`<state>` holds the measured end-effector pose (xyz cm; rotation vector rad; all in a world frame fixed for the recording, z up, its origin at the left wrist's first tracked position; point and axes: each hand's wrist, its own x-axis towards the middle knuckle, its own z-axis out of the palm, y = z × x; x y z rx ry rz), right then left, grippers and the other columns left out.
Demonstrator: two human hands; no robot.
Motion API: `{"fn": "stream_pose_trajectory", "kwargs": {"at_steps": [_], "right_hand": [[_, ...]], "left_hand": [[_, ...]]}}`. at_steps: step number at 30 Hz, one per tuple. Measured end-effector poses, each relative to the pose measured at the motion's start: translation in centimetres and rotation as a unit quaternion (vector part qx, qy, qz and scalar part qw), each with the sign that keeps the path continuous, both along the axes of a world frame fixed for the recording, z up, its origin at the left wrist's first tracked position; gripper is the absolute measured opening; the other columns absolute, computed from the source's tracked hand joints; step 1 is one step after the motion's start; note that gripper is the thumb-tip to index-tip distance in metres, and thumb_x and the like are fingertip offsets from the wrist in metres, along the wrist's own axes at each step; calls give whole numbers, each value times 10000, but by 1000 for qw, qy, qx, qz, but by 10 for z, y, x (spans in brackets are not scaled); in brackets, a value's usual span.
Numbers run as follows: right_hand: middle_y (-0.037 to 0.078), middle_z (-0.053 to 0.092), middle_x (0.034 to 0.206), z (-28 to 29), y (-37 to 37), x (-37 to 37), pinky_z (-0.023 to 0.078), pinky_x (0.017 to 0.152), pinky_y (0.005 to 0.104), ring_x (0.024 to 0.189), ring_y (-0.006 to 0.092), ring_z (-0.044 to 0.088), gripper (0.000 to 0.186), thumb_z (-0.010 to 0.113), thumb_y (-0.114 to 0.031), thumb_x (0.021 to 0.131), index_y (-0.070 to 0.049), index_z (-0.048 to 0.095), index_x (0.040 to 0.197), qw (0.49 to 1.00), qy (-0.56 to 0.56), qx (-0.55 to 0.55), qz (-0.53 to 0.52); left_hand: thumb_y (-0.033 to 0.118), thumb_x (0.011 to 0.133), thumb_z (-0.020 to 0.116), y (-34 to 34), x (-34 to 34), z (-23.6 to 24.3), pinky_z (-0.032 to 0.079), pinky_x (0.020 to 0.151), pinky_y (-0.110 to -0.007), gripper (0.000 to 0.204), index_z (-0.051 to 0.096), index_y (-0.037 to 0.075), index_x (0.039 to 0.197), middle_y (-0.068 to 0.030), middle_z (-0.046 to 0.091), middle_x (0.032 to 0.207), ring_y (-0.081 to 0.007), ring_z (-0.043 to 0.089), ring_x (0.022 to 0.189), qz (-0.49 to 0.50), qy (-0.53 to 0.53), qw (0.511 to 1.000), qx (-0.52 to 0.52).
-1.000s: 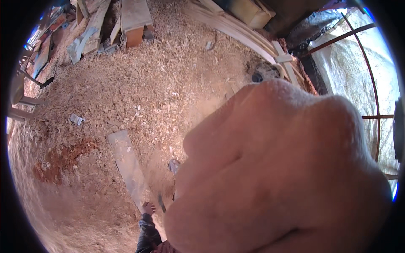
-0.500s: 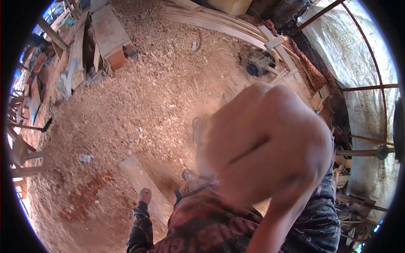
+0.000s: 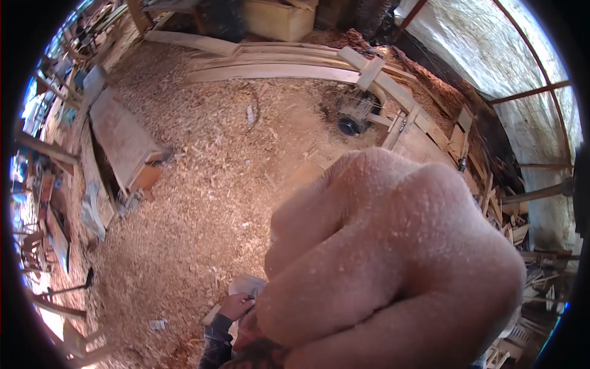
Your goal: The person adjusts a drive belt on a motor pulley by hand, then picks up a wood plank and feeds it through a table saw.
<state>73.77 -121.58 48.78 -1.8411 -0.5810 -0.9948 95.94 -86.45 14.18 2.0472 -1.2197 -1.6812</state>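
My right hand (image 3: 393,258) fills the lower right of the head view very close to the camera, fingers curled in a fist; what, if anything, it holds is hidden. Below it, my left hand (image 3: 236,306) is at my waist, in a dark sleeve, fingers closed round a small dark thing I cannot make out, beside a pale dusty surface and my red-and-black patterned top (image 3: 249,344).
Wood shavings cover the floor (image 3: 203,221). Boards (image 3: 123,135) lie at left among clutter. Long planks (image 3: 270,72), a wooden box (image 3: 276,21) and a machine with a black wheel (image 3: 349,126) stand ahead. A pale plastic sheet wall (image 3: 479,55) with rusty bars runs along the right.
The view has swung, bringing more planks and the machine into sight. My left hand has come in from beside me to my waist. My right fist stays close to the camera, shifting and turning slightly.
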Motion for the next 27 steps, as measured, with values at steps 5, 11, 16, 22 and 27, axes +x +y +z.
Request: {"fn": "stream_pose_trajectory", "kwargs": {"at_steps": [5, 11, 16, 22, 27], "right_hand": [[34, 421, 492, 10, -50, -56, 275, 373, 284, 415, 103, 391, 417, 715, -191, 814, -65, 448, 519, 994, 29, 10, -103], [16, 395, 491, 10, -48, -112, 275, 399, 288, 437, 92, 371, 443, 743, -180, 795, -90, 413, 514, 972, 33, 71, -222], [2, 445, 563, -106, -16, -121, 314, 491, 266, 542, 66, 378, 316, 683, -217, 858, -7, 559, 657, 744, 314, 425, -408], [106, 660, 717, -383, 82, -88, 478, 659, 353, 674, 182, 620, 391, 639, -418, 834, -29, 674, 817, 531, 546, 435, -480], [160, 654, 750, -370, 84, -12, 491, 656, 421, 712, 327, 639, 398, 599, -452, 831, -62, 675, 807, 560, 616, 288, -474]], "left_hand": [[250, 779, 716, -114, 2, 9, 506, 685, -305, 285, 670, 35, 962, -83, 671, 804, -168, 627, 732, -86, -33, 995, -21], [130, 757, 721, -214, 40, 38, 473, 639, -249, 153, 653, 27, 847, -28, 613, 739, -97, 565, 684, -98, 10, 992, -76], [37, 786, 659, -324, -6, 185, 468, 661, -273, 47, 677, 12, 821, -36, 620, 769, -153, 585, 708, -259, 208, 920, -207], [270, 968, 424, -369, -47, 331, 395, 671, -446, 288, 621, 92, 1081, -192, 557, 1011, -324, 538, 808, -592, 676, 408, -160], [262, 943, 479, -386, 9, 345, 384, 626, -441, 223, 603, 79, 910, -149, 521, 870, -347, 520, 768, -650, 627, 397, -163]]}}
